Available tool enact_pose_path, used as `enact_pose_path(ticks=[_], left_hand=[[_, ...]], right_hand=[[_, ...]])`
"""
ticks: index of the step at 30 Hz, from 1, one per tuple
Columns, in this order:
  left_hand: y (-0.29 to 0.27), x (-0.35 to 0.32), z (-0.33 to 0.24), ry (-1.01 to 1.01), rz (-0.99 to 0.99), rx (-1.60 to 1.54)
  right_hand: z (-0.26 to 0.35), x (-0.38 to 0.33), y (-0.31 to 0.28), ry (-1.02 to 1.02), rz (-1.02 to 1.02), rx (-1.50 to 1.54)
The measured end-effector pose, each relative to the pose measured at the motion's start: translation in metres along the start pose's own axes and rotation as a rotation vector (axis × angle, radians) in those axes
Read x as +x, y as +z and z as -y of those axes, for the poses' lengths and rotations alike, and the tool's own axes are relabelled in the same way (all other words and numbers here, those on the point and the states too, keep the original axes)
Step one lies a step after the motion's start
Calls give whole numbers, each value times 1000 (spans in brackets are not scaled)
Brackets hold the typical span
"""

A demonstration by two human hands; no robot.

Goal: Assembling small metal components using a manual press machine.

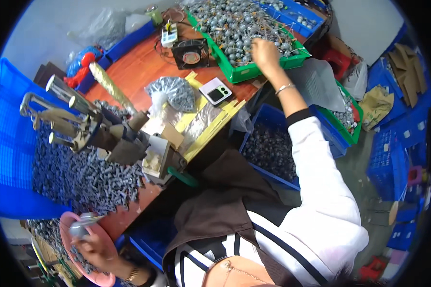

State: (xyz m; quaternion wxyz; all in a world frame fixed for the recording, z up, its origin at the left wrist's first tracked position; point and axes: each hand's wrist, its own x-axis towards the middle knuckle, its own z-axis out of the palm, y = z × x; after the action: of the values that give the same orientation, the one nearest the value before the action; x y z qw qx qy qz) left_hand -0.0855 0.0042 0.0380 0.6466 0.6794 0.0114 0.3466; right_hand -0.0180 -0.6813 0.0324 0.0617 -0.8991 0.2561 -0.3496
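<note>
My right hand point(265, 52) reaches far forward into a green tray point(254, 71) heaped with small grey round parts with wire leads, fingers closed among them; whether it grips any is hidden. My left hand point(92, 244) is at the lower left, over a pink dish point(67, 221), and holds a small grey metal part point(80, 226). A pile of grey-blue parts point(76, 172) lies beside it in a large blue crate point(9, 143).
A metal press-like tool point(96, 131) stands on the orange-brown bench. Nearby are a small fan point(190, 52), a pocket scale point(215, 91), a bag of grey parts point(175, 92), yellow tape strips and more blue crates point(273, 148) of parts on the floor.
</note>
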Motion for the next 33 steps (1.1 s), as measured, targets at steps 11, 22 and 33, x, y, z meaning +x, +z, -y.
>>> enact_pose_path(ticks=[11,22,33], left_hand=[[47,-33,10,388,110,765],[128,-55,107,407,676,1154],[153,15,104,644,318,1043]], right_hand=[[-53,96,27,107,230,398],[58,134,-71,32,-237,1296],[137,-60,-104,-146,151,1350]])
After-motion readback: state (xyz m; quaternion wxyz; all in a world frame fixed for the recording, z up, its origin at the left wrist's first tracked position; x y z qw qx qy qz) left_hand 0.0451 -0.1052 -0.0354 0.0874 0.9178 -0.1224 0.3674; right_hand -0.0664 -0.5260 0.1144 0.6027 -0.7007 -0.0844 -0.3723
